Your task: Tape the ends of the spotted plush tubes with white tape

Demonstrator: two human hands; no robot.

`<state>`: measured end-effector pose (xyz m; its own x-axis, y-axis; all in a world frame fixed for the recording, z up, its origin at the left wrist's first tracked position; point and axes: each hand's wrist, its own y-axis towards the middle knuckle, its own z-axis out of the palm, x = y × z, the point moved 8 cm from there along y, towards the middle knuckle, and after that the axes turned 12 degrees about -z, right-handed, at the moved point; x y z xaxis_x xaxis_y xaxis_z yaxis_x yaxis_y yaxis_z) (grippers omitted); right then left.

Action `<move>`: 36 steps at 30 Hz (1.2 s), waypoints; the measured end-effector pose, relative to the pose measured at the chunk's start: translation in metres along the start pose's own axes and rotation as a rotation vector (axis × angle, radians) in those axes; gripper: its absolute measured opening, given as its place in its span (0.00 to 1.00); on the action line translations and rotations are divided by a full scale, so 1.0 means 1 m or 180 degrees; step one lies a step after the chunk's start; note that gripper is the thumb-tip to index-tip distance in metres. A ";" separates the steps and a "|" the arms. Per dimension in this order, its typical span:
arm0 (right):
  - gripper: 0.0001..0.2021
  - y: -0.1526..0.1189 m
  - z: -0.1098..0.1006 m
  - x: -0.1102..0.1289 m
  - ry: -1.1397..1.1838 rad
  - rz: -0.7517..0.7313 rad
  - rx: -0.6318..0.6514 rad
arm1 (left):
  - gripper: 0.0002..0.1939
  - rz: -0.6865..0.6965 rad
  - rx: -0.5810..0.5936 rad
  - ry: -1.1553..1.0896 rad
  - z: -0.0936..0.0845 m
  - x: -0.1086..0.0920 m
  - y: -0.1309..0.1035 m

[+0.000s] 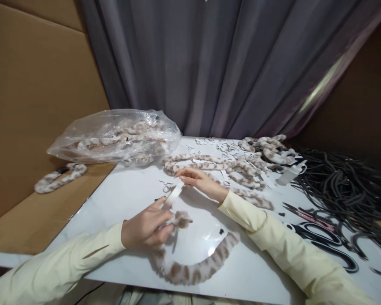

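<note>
My left hand (150, 222) is closed around a roll of white tape (174, 196) and one end of a brown-spotted white fur strip (190, 273). The strip's tufted end (182, 220) sticks out past my thumb, and its length curves along the table below. My right hand (203, 184) pinches at the upper edge of the roll, fingertips close together; whether a tape end is between them is too small to tell. A small black piece (221, 231) lies inside the strip's curve.
Behind my hands lie more fur strips (203, 160) and small scissors (167, 187). A clear bag (114, 135) of fur pieces sits back left, near a fur loop (60, 178). To the right are a white bottle (287, 176), pink-handled scissors (314, 218) and heaped black cords (343, 186).
</note>
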<state>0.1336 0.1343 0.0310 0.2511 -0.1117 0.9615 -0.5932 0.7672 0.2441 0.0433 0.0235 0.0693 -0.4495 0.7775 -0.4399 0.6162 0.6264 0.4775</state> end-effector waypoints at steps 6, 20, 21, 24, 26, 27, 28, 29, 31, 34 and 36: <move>0.08 -0.004 0.006 -0.023 0.0565 0.0357 0.0151 | 0.14 -0.1599 -0.0708 -0.1542 -0.033 0.044 0.005; 0.18 -0.010 0.019 -0.004 0.0146 0.0188 0.0088 | 0.13 -0.2980 -0.1243 -0.4235 -0.032 0.082 0.003; 0.19 -0.011 0.022 0.000 -0.0227 0.0095 0.0186 | 0.14 -0.3048 -0.1262 -0.4368 -0.031 0.084 0.003; 0.17 -0.013 0.030 0.010 -0.1337 -0.0262 0.0395 | 0.14 -0.3181 -0.1324 -0.4661 -0.028 0.089 0.004; 0.16 -0.014 0.034 0.014 -0.1772 -0.0429 0.0404 | 0.13 -0.3210 -0.1366 -0.4775 -0.027 0.093 0.004; 0.17 -0.015 0.035 0.014 -0.1913 -0.0483 0.0380 | 0.13 -0.3218 -0.1386 -0.4812 -0.027 0.094 0.005; 0.18 -0.015 0.035 0.015 -0.2032 -0.0529 0.0340 | 0.13 -0.3233 -0.1399 -0.4840 -0.026 0.095 0.004; 0.18 -0.015 0.035 0.014 -0.2124 -0.0571 0.0295 | 0.13 -0.3244 -0.1413 -0.4866 -0.025 0.096 0.004; 0.13 -0.015 0.035 0.013 -0.2201 -0.0635 0.0218 | 0.14 -0.3240 -0.1414 -0.4956 -0.024 0.097 0.004; 0.08 -0.014 0.033 0.010 -0.2132 -0.0648 0.0166 | 0.14 -0.3291 -0.1375 -0.5138 -0.022 0.101 0.004; 0.08 -0.014 0.030 0.010 -0.2119 -0.0650 0.0098 | 0.14 -0.3349 -0.1403 -0.5217 -0.021 0.106 0.004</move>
<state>0.1214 0.1037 0.0405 -0.1566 -0.6230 0.7664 -0.6079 0.6724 0.4224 -0.0154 0.1100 0.0407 0.6068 -0.4593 -0.6487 0.2665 0.8865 -0.3783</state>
